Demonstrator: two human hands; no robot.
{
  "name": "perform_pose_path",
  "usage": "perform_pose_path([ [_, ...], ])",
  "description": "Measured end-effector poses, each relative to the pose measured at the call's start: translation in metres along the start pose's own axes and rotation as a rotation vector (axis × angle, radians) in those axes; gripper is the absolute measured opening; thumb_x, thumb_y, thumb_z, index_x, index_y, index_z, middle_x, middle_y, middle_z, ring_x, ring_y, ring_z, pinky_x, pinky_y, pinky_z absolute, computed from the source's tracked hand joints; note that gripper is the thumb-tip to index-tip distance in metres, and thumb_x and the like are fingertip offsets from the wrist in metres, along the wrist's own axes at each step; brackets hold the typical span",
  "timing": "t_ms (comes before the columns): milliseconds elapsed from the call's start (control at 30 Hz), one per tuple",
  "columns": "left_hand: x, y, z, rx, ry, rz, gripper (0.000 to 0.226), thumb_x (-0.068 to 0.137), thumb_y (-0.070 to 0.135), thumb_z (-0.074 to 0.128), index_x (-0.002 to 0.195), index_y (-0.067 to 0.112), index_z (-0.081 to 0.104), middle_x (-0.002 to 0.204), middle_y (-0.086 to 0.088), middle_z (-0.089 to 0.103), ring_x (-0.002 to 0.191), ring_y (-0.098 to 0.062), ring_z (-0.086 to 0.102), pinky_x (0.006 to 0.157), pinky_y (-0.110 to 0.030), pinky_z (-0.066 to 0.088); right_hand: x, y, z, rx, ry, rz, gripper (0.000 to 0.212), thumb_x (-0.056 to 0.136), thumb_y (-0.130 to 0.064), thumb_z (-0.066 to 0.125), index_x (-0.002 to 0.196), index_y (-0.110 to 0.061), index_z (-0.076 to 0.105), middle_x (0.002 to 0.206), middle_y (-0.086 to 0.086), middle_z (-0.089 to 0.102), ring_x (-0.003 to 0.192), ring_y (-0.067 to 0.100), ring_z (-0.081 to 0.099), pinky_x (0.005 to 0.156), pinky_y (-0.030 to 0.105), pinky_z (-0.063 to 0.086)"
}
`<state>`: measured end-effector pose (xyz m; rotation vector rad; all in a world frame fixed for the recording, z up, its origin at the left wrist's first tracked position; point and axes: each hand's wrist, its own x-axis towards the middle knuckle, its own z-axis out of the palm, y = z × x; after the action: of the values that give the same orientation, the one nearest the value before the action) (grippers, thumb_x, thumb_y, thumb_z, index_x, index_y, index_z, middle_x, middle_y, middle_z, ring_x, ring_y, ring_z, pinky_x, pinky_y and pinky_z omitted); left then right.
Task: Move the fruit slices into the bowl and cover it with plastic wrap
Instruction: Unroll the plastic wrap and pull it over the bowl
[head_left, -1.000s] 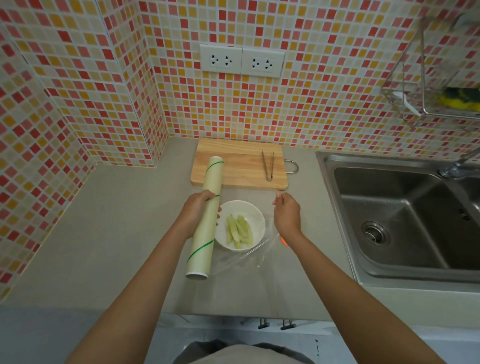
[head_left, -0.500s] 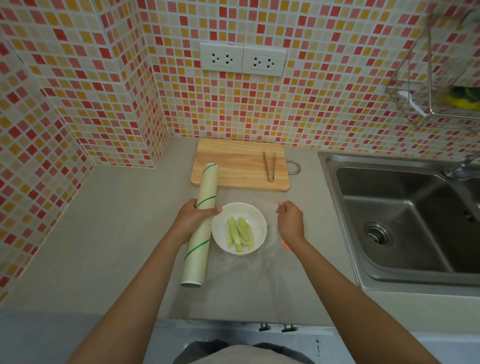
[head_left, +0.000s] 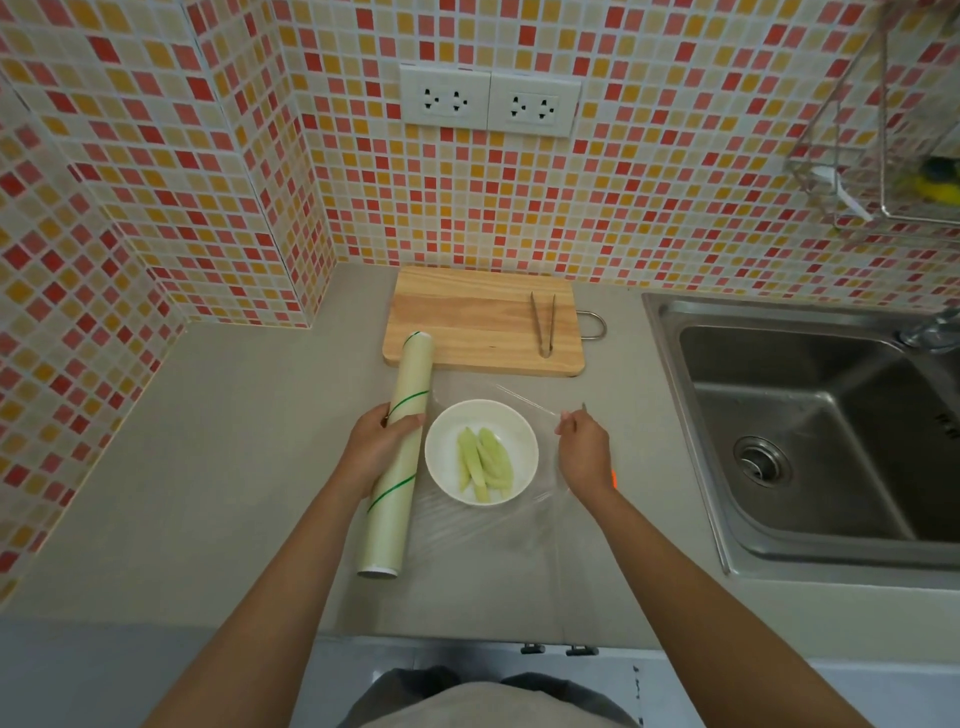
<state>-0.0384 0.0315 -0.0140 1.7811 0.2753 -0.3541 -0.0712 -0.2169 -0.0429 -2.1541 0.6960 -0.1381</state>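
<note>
A white bowl (head_left: 441, 467) sits on the grey counter and holds several pale green fruit slices (head_left: 483, 462). My left hand (head_left: 375, 447) grips the roll of plastic wrap (head_left: 397, 473), which lies just left of the bowl. A clear sheet of wrap (head_left: 498, 525) stretches from the roll across the bowl to the right. My right hand (head_left: 584, 451) pinches the sheet's far right edge, just right of the bowl.
A wooden cutting board (head_left: 467, 322) lies behind the bowl with metal tongs (head_left: 543, 325) on it. A steel sink (head_left: 810, 436) is on the right. Tiled walls close off the back and left. A small orange object (head_left: 613, 478) shows under my right wrist.
The roll has shifted left away from the bowl, with more wrap drawn out. My right hand has lowered the sheet's edge toward the counter beside the bowl.
</note>
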Motion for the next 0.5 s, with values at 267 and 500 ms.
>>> perform_pose_path([
  [267, -0.002, -0.008, 0.001, -0.007, 0.006, -0.042, 0.021, 0.09, 0.027, 0.057, 0.103, 0.012, 0.061, 0.086, -0.004, 0.063, 0.069, -0.017, 0.059, 0.055, -0.027, 0.043, 0.0, 0.008, 0.01, -0.095, 0.015, -0.026, 0.037, 0.102, -0.02, 0.037, 0.092, 0.006, 0.061, 0.092, 0.02, 0.068, 0.085, 0.036, 0.062, 0.07, 0.035, 0.044],
  [500, -0.004, -0.009, 0.007, -0.056, 0.021, -0.074, 0.024, 0.092, 0.026, 0.055, 0.108, 0.01, 0.058, 0.086, -0.002, 0.061, 0.07, -0.015, 0.059, 0.057, -0.029, 0.044, -0.004, 0.01, 0.022, -0.228, 0.016, -0.055, 0.034, 0.102, -0.021, 0.035, 0.093, 0.004, 0.056, 0.085, 0.023, 0.067, 0.081, 0.039, 0.062, 0.066, 0.038, 0.042],
])
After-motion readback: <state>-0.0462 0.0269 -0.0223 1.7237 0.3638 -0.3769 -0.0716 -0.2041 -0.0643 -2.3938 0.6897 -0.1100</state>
